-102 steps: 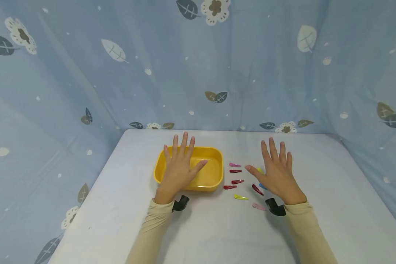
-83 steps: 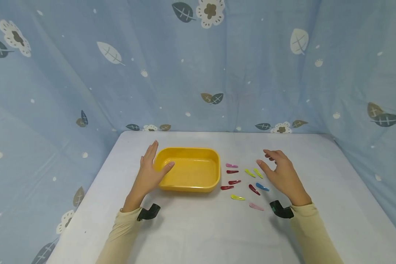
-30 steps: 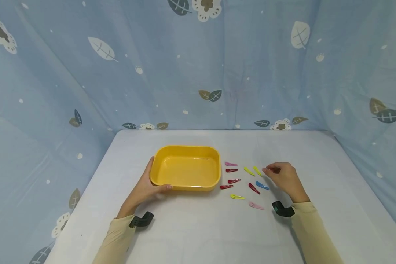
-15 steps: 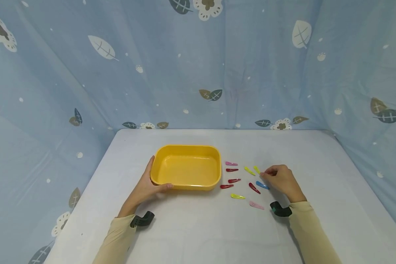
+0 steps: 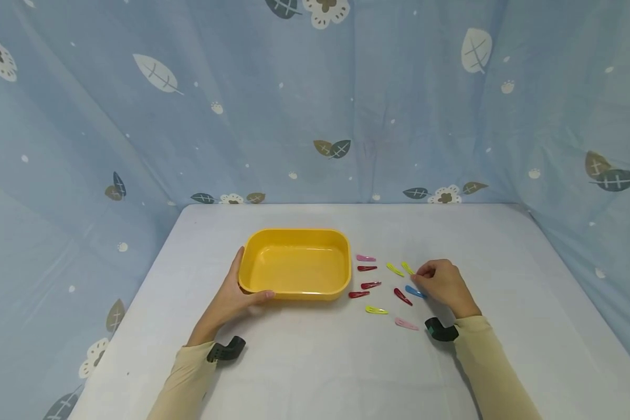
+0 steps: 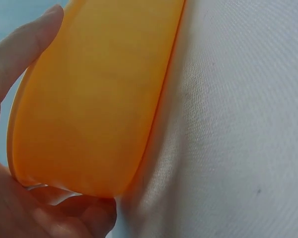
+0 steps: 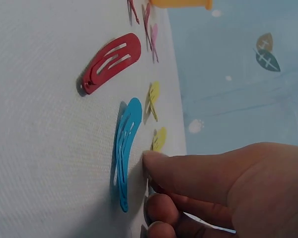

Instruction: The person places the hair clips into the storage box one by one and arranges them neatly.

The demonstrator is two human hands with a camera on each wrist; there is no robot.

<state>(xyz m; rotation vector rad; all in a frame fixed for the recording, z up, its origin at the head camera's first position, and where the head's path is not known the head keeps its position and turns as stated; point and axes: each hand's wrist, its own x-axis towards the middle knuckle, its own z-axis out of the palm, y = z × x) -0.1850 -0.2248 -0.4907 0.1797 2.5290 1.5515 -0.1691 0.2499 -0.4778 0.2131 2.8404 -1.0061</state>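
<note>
The left hand (image 5: 230, 300) grips one end of a smooth, round-cornered yellow tray (image 5: 304, 296). To its right on the cloth-covered worktop (image 5: 304, 361), the right hand (image 5: 443, 284) curls at a slim yellow clip's (image 5: 406, 267) near end; whether pinching it, I cannot tell. So flat a piece probably needs a light pinch, clear of the blue clip (image 5: 415, 291).

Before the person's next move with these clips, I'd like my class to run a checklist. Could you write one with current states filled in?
1. Left hand grips yellow tray: ok, at its left end.
2. Tray upright, opening upward: ok.
3. Right hand at a yellow clip: ok, fingertips at its near end.
4. That clip firmly pinched: cannot tell, the thumb hides its end.
5. Blue clip in tray: not ok, lies on table.
</note>
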